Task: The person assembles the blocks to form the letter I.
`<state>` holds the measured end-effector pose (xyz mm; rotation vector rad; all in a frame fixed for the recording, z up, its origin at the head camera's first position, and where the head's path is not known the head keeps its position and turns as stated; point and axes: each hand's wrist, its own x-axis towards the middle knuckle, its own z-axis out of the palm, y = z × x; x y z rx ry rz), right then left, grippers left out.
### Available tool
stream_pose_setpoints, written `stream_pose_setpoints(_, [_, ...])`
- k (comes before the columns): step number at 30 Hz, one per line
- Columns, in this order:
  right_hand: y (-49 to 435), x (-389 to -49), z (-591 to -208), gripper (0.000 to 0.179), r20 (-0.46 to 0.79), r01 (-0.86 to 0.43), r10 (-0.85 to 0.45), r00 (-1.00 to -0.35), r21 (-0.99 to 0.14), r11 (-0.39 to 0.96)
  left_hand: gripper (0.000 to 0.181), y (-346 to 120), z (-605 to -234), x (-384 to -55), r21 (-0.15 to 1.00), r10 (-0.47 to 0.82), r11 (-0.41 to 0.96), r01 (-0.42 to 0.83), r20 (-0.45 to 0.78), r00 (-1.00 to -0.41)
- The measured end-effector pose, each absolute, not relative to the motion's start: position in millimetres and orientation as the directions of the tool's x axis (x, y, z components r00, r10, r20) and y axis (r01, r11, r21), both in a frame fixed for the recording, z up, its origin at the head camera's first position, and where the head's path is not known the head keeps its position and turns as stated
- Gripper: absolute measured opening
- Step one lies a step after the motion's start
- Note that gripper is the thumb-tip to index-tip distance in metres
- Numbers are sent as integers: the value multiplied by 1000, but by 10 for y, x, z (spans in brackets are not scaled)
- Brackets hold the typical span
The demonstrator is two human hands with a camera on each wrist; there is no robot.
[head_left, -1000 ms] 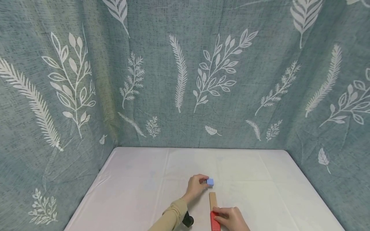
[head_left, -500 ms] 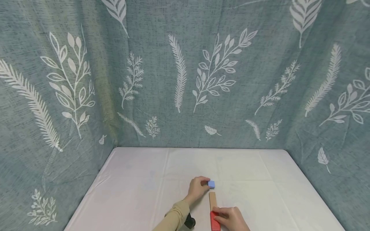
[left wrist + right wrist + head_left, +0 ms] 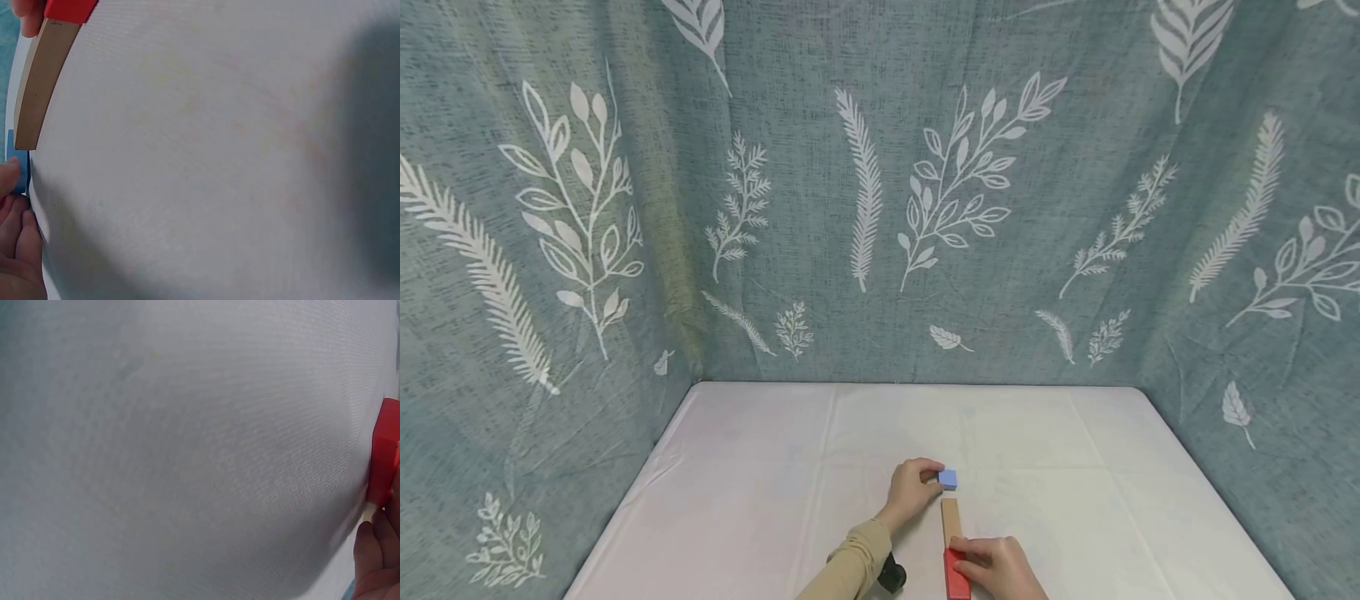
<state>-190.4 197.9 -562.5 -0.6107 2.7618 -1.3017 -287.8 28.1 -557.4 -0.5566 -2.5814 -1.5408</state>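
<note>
In the head view, my left hand (image 3: 911,490) pinches a small blue block (image 3: 948,479) between thumb and fingers. Just short of it on the near side, with a narrow gap in this view, lies a plain wooden block (image 3: 951,523). A red block (image 3: 957,578) continues the row toward me, end to end with the wooden one. My right hand (image 3: 1002,568) grips the red block from the right, close to where the two meet. At the left wrist view's edge, the blue block (image 3: 19,169) shows beside the wooden block's end. The right wrist view catches the red block (image 3: 384,453) in my fingers.
A white cloth covers the table (image 3: 760,483). Behind it and along both sides hangs a blue-green curtain (image 3: 805,208) with white leaf prints. A black device (image 3: 892,575) sits at my left wrist, below the beige sleeve (image 3: 853,558).
Over the first half second my left hand brought the blue block slightly toward me and to the right, nearer the wooden block. Since then it has hardly moved. My right hand stays in place.
</note>
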Motion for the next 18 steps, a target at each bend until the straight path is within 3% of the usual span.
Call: stream_pose_setpoints(18, [1973, -1895, -5609, 30, 98, -299, -359, -928, -771, 563, 22, 256, -5605, -2897, 854, 284, 411, 319, 213, -935])
